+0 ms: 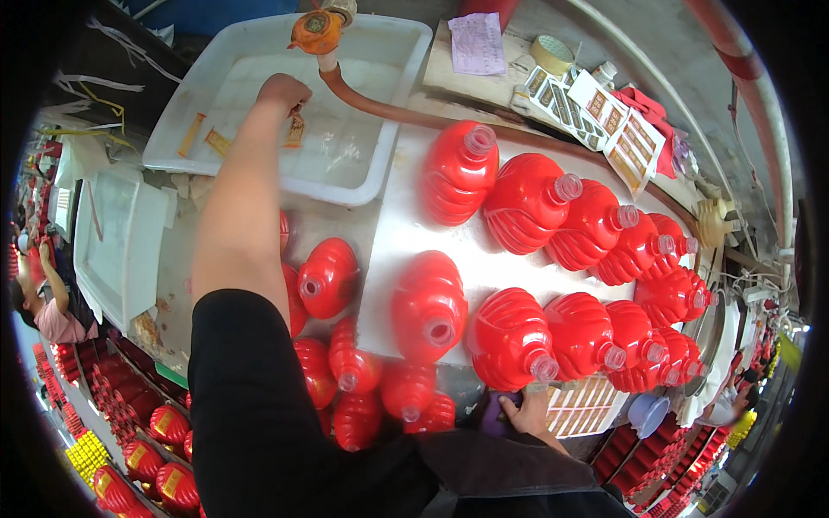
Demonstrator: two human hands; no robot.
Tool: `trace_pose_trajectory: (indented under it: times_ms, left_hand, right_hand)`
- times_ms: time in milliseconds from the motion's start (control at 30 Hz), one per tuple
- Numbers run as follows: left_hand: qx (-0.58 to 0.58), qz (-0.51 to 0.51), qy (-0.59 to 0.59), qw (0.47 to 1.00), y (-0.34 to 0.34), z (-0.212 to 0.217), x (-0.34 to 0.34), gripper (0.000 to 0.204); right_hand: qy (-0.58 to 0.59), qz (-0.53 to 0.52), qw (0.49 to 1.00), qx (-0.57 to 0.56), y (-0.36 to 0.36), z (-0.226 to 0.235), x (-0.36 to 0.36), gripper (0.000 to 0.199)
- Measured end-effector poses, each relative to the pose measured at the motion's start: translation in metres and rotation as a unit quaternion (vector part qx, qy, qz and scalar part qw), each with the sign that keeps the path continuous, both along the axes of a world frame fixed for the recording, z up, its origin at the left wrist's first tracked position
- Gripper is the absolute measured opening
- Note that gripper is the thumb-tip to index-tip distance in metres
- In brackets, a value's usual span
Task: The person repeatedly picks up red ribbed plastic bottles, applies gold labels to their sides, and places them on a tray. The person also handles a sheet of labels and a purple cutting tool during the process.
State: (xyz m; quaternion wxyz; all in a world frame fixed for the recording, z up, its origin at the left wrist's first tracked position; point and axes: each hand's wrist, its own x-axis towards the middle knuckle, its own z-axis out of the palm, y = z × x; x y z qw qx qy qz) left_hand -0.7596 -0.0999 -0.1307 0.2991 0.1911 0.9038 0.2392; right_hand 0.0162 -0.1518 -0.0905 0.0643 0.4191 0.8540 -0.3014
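My left arm reaches over a white plastic tub of water at the far left. The closed left hand has a small gold-and-brown label at its fingertips. Two more narrow yellowish labels, one of them the upright strip, lie in the tub beside it. Close to my body, my right hand has its thumb on a purple thing, whose kind I cannot make out; the other fingers are partly hidden. Just above that hand is the clear neck of a red ribbed bottle.
Red bottles stand in two rows on a white board, with more bottles left of it. An orange valve and hose hang over the tub. Label sheets and a tape roll lie behind; a person is far left.
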Motion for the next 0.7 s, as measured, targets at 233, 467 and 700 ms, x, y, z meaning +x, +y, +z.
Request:
trace_pose_trajectory:
  times_ms: [233, 467, 700]
  left_hand:
    - [0.085, -0.109, 0.230, 0.963, -0.029, 0.102, 0.084, 0.020]
    - [0.182, -0.141, 0.007, 0.973, -0.091, 0.259, 0.226, 0.023]
    - [0.202, -0.245, -0.230, 0.920, -0.114, 0.331, 0.378, 0.022]
  right_hand:
    - [-0.020, -0.005, 1.000, 0.015, -0.006, -0.016, 0.018, 0.038]
    - [0.020, -0.003, 1.000, 0.009, -0.005, -0.019, 0.022, 0.036]
    - [0.152, 0.093, 0.984, -0.004, 0.002, 0.049, 0.035, 0.038]
